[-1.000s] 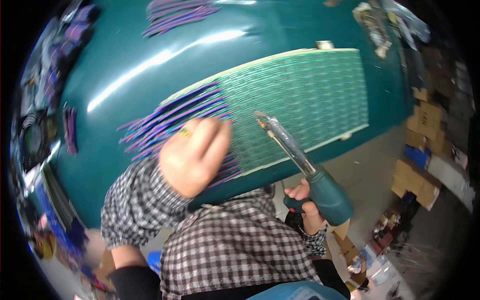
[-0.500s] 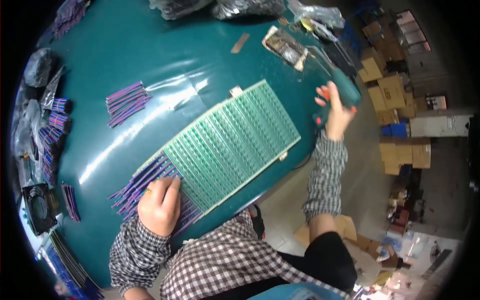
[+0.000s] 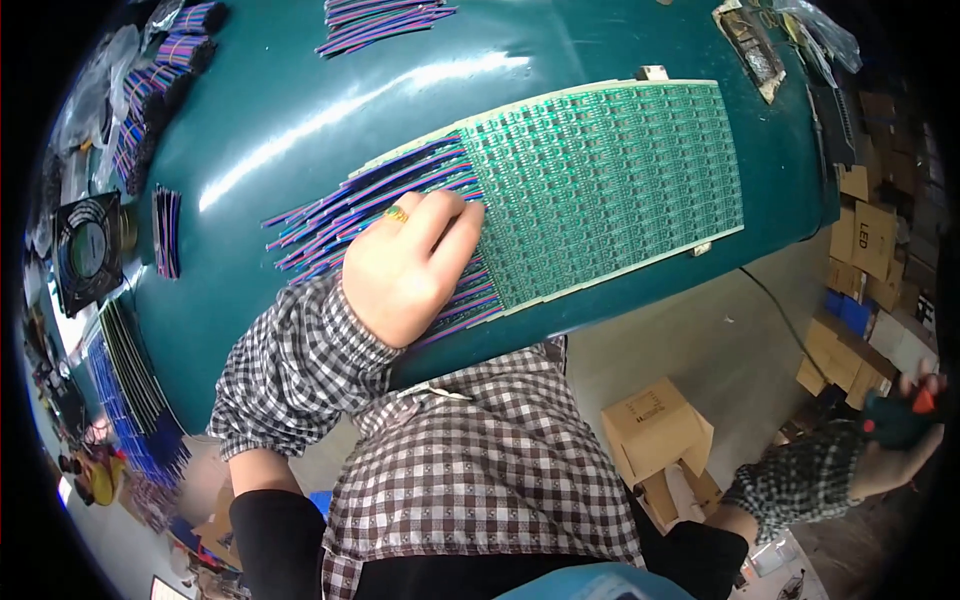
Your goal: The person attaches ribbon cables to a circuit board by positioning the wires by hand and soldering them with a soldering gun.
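Observation:
A green circuit board panel (image 3: pixel 610 190) lies at a slant on the table, with rows of small parts across it. Along its left end runs a row of purple, blue and red wires (image 3: pixel 330 222), their loose ends fanning out to the left. My left hand (image 3: pixel 405 265), with a ring on one finger, is closed over these wires where they meet the panel; its fingertips are hidden. Far off at the right, beyond the table edge, my right hand (image 3: pixel 930 440) grips a green pistol-shaped power tool (image 3: pixel 893 420) with red parts. Its tip cannot be made out.
Loose wires (image 3: pixel 385 22) lie at the back of the table (image 3: pixel 270 130), and a smaller bunch (image 3: pixel 167 232) at the left near a black fan (image 3: pixel 88 250). Bundled wires (image 3: pixel 140 110) line the far left. A cardboard box (image 3: pixel 655 425) stands on the floor; a cable (image 3: pixel 780 320) hangs off the table.
My right hand has swung the green power tool from over the table's right side out and down to the far right. The view has turned; my left hand stays on the wires.

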Demonstrator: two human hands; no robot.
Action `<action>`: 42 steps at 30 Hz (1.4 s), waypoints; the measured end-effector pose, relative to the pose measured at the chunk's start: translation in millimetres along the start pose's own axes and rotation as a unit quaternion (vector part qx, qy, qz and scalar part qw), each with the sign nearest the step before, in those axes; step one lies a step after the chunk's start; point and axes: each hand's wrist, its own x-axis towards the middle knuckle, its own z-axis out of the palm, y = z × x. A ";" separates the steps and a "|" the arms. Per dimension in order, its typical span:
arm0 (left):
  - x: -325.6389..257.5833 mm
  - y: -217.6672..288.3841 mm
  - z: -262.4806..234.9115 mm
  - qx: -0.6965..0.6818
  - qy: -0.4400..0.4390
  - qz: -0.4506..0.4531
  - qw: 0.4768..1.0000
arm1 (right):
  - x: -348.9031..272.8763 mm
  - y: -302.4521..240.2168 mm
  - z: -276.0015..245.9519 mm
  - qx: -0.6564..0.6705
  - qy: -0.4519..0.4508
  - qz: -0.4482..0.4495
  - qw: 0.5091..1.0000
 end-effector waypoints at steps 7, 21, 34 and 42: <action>2.4 9.7 -3.4 -0.018 -0.027 -0.004 0.999 | -182.1 82.2 103.2 0.243 -0.283 0.248 0.894; 4.1 7.7 -1.3 0.014 0.023 0.028 0.999 | -229.3 72.2 126.0 0.180 -0.389 0.235 0.872; 3.4 10.1 -4.5 -0.004 0.014 0.006 1.000 | -232.1 76.3 123.1 0.180 -0.397 0.244 0.866; 3.8 11.1 -4.7 -0.011 0.011 0.001 1.000 | -228.7 74.9 123.1 0.166 -0.424 0.235 0.859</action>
